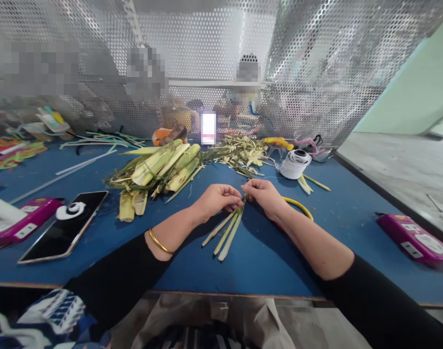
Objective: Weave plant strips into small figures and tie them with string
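Close together over the middle of the blue table are my left hand (223,199) and my right hand (260,194). Both have their fingers pinched at the upper end of several narrow green husk strips (230,232). The lower ends of the strips fan out towards me on the table. Behind my left hand lies a pile of corn husks (163,167). A heap of thin shredded pieces (243,151) is beyond my hands. A roll of white thread (295,164) stands behind my right hand, and a yellow-handled tool (299,206) is partly hidden by my right forearm.
A phone (67,225) with a white object on it and a magenta device (25,220) lie at the left. Another magenta device (412,237) sits at the right. A perforated metal screen (214,53) rises behind the table, with a lit phone (208,127) before it.
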The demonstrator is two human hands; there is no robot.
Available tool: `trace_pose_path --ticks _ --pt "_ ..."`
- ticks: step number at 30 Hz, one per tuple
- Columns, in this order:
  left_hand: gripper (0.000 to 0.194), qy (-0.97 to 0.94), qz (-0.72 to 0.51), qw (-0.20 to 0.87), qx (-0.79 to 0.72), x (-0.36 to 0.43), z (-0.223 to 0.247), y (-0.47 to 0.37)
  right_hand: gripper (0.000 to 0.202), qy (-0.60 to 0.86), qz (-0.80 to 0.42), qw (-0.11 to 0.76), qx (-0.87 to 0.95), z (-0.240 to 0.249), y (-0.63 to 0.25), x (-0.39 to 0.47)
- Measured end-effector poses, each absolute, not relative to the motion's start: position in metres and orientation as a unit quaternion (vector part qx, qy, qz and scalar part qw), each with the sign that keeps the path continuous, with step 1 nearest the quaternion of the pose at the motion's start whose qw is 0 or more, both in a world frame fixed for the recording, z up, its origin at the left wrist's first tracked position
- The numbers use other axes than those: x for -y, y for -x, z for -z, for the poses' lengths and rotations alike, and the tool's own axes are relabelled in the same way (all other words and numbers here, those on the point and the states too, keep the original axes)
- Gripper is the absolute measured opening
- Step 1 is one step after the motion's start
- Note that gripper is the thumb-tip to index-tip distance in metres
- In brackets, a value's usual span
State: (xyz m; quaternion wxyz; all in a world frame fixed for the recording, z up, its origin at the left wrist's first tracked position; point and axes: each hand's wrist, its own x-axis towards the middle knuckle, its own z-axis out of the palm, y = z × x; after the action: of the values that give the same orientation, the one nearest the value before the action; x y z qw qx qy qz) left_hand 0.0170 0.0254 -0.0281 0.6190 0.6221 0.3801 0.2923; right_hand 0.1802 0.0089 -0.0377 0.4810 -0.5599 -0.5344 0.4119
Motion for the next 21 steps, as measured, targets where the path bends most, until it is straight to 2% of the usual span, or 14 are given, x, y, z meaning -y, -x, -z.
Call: trace_pose_path --ticks 4,8,16,21 --pt "0.001 -0.594 -0.322 0.61 -0.415 -0.026 0.028 -0.019 0.037 0.554 -0.422 0.481 0.532 0.036 -0.18 -0.008" --pt "0.006 -0.613 -0.367 0.511 -0.477 -0.027 0.028 -0.018 0.035 0.547 -0.443 0.478 0.526 0.037 -0.18 -0.009" --pt "0.011 -0.824 -0.247 0.265 -0.436 -0.032 0.036 -0.014 0.032 0.532 -0.453 0.461 0.547 0.039 -0.183 -0.01" --pt "0.009 -0.847 -0.225 0.205 -0.436 -0.032 0.038 -0.017 0.027 0.531 -0.457 0.457 0.549 0.037 -0.182 -0.009"
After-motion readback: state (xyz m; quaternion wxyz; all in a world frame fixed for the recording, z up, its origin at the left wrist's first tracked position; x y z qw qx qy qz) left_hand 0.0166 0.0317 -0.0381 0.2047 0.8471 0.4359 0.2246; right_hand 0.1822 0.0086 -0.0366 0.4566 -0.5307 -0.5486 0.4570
